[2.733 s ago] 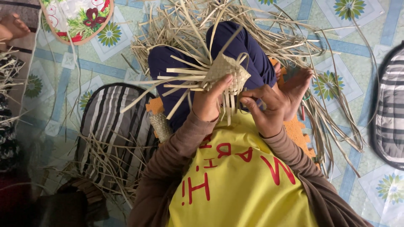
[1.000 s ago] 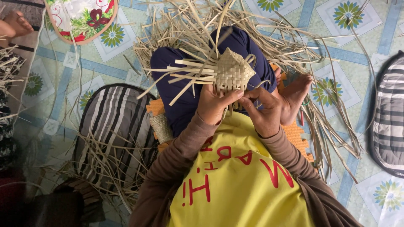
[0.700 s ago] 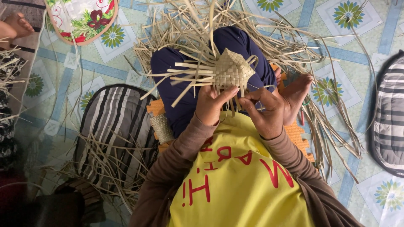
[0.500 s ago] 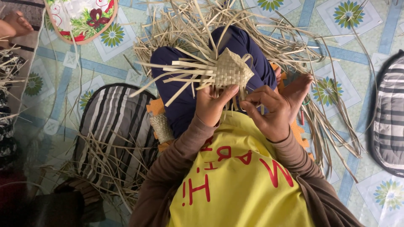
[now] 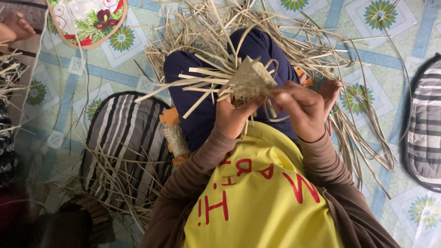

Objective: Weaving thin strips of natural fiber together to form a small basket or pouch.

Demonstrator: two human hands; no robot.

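Observation:
Over my lap I hold a small woven pouch of pale dried leaf strips, with loose strip ends fanning out to its left. My left hand grips the pouch from below, thumb against its lower edge. My right hand is raised beside the pouch's right corner and pinches a thin leaf strip that loops down under the weave. My dark blue trouser legs lie beneath it.
A heap of loose dried strips covers the patterned floor mat ahead. A striped cushion lies at left, another striped cushion at right, a floral cushion top left. A finished woven piece rests by my thigh. Another person's foot shows far left.
My right hand has lifted up and to the right, drawing the thin strip through the weave. The pouch has tilted a little in my left hand.

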